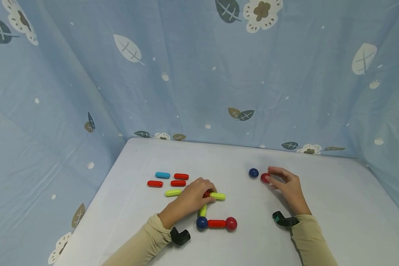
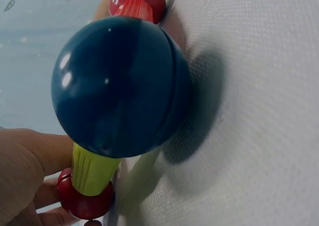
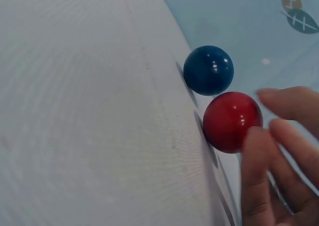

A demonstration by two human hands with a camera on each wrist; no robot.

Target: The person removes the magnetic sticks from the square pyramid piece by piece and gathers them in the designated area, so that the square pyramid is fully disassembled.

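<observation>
Left hand [image 1: 194, 195] gripping red ball [image 1: 207, 193] joint, right hand [image 1: 287, 184] fingertips pinching loose red ball [image 1: 264, 178] — blue ball [image 1: 253, 173] beside.

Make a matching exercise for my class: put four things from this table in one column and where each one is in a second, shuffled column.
Things:
1. loose blue ball
2. light blue stick
3. left hand
4. right hand

Places:
a. on the red ball beside the loose blue ball
b. back row of the spare sticks
c. on the built shape's corner
d. beside a red ball, untouched

Pairs: 1-d, 2-b, 3-c, 4-a
</observation>
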